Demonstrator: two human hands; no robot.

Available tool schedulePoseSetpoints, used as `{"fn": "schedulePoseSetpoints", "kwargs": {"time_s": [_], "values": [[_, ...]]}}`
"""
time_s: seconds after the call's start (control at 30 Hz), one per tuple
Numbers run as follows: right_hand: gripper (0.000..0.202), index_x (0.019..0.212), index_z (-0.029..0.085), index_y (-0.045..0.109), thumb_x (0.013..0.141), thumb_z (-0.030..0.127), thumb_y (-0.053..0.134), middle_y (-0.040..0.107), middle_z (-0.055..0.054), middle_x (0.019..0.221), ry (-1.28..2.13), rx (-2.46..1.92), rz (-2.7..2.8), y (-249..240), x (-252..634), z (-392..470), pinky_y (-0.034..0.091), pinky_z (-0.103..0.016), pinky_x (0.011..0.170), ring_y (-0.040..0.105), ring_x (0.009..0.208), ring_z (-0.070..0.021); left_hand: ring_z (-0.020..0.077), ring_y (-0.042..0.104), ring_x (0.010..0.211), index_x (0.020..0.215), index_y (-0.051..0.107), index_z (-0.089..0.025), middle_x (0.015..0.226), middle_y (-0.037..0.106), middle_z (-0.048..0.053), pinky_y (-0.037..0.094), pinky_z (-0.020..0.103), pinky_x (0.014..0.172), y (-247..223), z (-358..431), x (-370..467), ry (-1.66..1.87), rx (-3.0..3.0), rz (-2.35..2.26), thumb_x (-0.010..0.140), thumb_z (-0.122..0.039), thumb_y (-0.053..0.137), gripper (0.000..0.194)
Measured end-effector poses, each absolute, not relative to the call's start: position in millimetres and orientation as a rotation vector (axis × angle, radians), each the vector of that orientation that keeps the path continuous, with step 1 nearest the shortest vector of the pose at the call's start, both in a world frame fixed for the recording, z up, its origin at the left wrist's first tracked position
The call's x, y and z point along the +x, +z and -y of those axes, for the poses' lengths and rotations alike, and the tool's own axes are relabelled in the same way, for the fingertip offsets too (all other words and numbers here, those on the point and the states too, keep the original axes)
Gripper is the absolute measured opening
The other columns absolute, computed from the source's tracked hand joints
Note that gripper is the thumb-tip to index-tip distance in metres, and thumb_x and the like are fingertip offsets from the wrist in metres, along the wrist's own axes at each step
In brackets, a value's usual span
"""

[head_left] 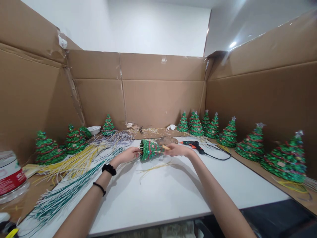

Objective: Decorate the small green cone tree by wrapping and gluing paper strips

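A small green tinsel Christmas tree (148,149) with red trim lies on its side between my hands, just above the white tabletop. My left hand (130,154) is closed at its wide base, on the left. Near the narrow tip, my right hand (176,149) is closed around a slim tan stick-like piece (165,147); its exact kind is unclear. A thin pale strand runs along the tree's side toward the right fingers. Below the tree lie a few loose yellow strands (153,168). A black and orange glue gun (193,144) rests right of my right hand.
Bundles of green-and-white twist ties (74,190) and yellow ones (71,162) spread over the left side. Several finished trees (228,134) line the right edge; others (74,138) stand at left beside a white bowl (94,130). Cardboard walls (163,99) enclose the table. A plastic jar (12,178) stands far left.
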State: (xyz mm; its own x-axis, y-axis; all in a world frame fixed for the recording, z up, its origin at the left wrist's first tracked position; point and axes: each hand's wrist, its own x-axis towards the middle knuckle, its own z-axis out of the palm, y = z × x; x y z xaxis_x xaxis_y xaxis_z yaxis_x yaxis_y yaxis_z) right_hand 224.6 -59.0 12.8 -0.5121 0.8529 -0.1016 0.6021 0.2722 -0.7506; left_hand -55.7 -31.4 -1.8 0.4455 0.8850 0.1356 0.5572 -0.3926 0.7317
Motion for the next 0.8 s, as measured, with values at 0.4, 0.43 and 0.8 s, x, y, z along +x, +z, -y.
{"fn": "schedulePoseSetpoints", "kwargs": {"time_s": [0.4,0.43,0.8], "values": [[0.018,0.064,0.019,0.039,0.066,0.028,0.054,0.034,0.007,0.06,0.797,-1.23,2.144,0.8,223.9,47.2,0.024,-0.021,0.052,0.033,0.056,-0.0087,0.0188,0.056,0.074,0.078,0.06,-0.016,0.079,0.065,0.007,0.041,0.028,0.07,4.4,42.2,-50.4,0.387,2.56,-1.32,0.085,-0.025,0.032,0.031],[0.018,0.063,0.02,0.037,0.067,0.027,0.053,0.034,0.007,0.06,0.743,-1.207,2.148,1.0,222.7,47.8,0.024,-0.021,0.052,0.033,0.056,-0.0087,0.0196,0.056,0.074,0.078,0.059,-0.016,0.08,0.065,0.008,0.04,0.029,0.07,3.2,44.0,-47.7,0.381,2.645,-1.362,0.087,-0.024,0.03,0.031],[0.009,0.071,0.018,0.053,0.069,0.009,0.055,0.056,0.003,0.064,0.214,-1.157,2.316,-1.2,197.6,61.5,0.024,-0.02,0.055,0.047,0.06,-0.0107,0.0239,0.057,0.082,0.093,0.06,-0.013,0.091,0.066,0.015,0.04,0.034,0.076,-7.4,52.6,-38.0,0.342,2.821,-1.42,0.087,-0.012,0.032,0.029]]}}
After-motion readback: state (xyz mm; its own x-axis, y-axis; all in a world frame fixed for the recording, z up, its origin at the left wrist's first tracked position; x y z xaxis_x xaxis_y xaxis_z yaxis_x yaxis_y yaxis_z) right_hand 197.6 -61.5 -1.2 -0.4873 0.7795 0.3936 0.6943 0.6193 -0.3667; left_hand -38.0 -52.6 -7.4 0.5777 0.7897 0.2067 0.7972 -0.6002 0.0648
